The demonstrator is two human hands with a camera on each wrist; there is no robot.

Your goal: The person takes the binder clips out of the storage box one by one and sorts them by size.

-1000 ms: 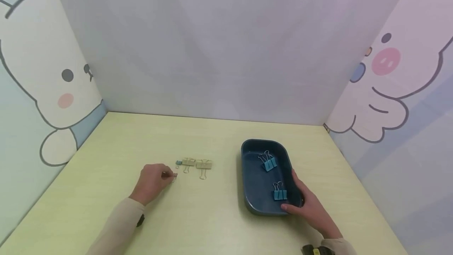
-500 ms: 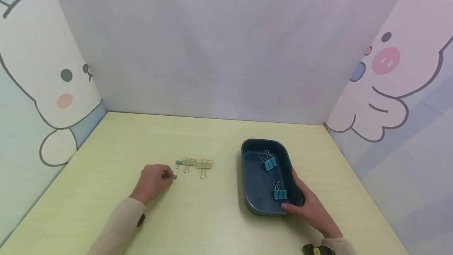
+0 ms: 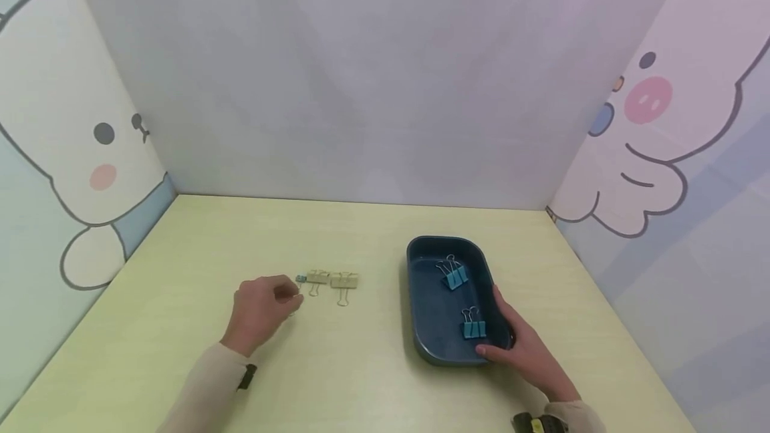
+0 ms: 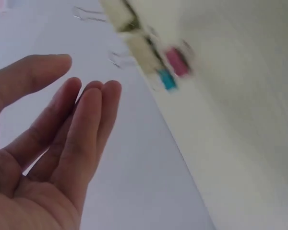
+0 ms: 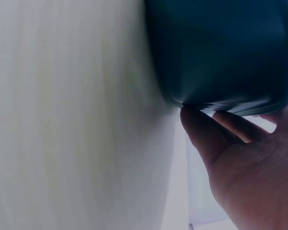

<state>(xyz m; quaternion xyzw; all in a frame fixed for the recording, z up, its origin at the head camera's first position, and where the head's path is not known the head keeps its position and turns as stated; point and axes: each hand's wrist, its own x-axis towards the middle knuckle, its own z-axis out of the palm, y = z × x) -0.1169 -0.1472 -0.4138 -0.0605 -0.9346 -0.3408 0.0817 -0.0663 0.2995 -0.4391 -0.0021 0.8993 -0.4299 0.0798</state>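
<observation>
My left hand [image 3: 263,308] hovers over the table by a short row of binder clips, its thumb and fingers parted and nothing between them. A small pink binder clip [image 4: 177,61] lies beside a small teal binder clip [image 4: 167,79] in the left wrist view; the hand hides most of it from the head camera. Two larger pale yellow binder clips [image 3: 344,280] continue the row to the right. With thumb at the rim and fingers along the outer wall, my right hand [image 3: 529,353] grips the near right corner of a dark blue tray [image 3: 428,350].
Inside the tray lie two blue binder clips, a farther one [image 3: 455,277] and a nearer one [image 3: 474,330], handles up. A pale yellow table [image 3: 337,379] bears everything. Cartoon-printed walls [image 3: 710,219] flank it, with a plain grey wall [image 3: 361,85] behind.
My left thumb and fingers, earlier pinching the pink binder clip, have parted and let it go. The head view has shifted slightly. My right hand keeps its grip on the tray.
</observation>
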